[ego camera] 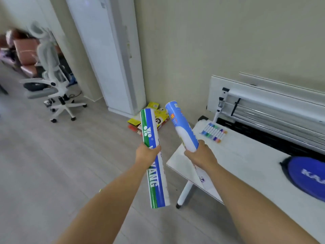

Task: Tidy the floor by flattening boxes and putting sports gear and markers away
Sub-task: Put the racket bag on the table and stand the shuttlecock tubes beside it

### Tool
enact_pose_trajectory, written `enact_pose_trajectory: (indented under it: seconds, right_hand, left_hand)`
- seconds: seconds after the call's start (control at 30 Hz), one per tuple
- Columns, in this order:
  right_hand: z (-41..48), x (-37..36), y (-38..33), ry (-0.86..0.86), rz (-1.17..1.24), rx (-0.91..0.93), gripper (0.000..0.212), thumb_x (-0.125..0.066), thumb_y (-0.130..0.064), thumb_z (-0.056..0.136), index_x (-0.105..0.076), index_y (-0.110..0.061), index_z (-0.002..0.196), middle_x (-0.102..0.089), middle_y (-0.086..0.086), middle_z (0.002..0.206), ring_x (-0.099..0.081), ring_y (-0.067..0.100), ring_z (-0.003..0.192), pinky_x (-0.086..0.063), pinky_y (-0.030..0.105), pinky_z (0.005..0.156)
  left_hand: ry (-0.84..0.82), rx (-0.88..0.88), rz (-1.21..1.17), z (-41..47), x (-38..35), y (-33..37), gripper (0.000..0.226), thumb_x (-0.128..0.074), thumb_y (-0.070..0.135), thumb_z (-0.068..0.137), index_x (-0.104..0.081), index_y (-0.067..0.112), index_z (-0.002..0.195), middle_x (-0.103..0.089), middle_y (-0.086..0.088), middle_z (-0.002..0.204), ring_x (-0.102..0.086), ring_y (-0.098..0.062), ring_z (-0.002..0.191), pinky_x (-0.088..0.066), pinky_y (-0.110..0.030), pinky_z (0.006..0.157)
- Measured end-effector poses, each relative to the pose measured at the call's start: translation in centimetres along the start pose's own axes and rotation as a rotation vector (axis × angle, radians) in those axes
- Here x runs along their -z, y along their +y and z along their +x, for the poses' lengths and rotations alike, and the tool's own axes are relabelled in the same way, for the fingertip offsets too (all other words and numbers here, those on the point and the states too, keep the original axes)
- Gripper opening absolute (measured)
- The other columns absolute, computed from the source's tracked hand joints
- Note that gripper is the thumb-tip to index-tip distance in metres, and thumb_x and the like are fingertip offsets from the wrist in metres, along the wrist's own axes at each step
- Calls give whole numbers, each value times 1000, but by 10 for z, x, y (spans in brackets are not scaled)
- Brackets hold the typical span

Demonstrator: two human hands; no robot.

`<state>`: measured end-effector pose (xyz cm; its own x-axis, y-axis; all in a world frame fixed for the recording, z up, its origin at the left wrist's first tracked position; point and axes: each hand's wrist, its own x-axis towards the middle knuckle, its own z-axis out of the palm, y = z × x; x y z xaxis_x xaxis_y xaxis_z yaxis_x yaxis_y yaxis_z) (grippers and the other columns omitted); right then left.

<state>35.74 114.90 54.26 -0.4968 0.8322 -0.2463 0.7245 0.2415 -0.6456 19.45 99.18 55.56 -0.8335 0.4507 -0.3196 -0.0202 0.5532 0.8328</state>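
Two shuttlecock tubes, one in each of the person's hands, held beside the white table.

The left hand (pixel 146 154) is wrapped round the middle of the green-and-blue tube (pixel 149 127), out over the grey floor (pixel 52 164). The right hand (pixel 200 154) grips the light blue tube (pixel 181 124), whose lower end hangs over the edge of the table (pixel 246 164). A row of markers (pixel 214 132) and a blue racket bag (pixel 309 175) lie on the table. Yellow boxes (pixel 162 114) sit flattened in the corner behind both tubes.
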Motion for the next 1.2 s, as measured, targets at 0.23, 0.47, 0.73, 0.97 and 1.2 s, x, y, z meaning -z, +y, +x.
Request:
enact_pose_trajectory:
  seconds: [0.23,0.47,0.73,0.97,1.2]
  right_hand:
    - [-23,151,110,170,124,-104,67,-61,-66,65,-43,-21,110,-59,1,101,-61,23,86,-54,40,76]
    - [-25,281,251,254,257,-169,57,-63,-66,77,-47,-22,110,-61,-5,94,-61,16,82,-54,35,72]
    - [17,360,341,165,513,-252,61,-79,-39,73,-46,-21,121,-62,0,108,-63,18,90,-54,35,73]
    - [94,388,355,90,537,-235,69,-84,-25,68,-39,-20,120,-60,4,107,-65,23,91,-57,45,78]
    - [161,387,365,86,638,-269,76,-87,-24,64,-42,-30,126,-62,-2,114,-63,20,100,-57,44,75]
  left_hand:
    - [-201,-133,29,-66,-141,88,51,-82,38,75,-53,18,112,-71,-1,101,-70,-18,79,-58,-35,73]
    - [-323,-215,77,-139,-292,168,46,-83,40,75,-48,24,99,-68,2,96,-69,-14,76,-51,-22,53]
    - [-444,-176,25,-159,-390,214,62,-88,35,69,-47,23,114,-69,2,101,-72,-16,82,-61,-30,63]
    - [-546,-270,82,-128,-441,244,67,-88,29,70,-44,27,119,-68,8,110,-70,-10,91,-58,-25,65]
    - [-638,-351,138,-73,-489,255,65,-89,29,69,-46,34,118,-67,18,108,-68,1,89,-60,-29,78]
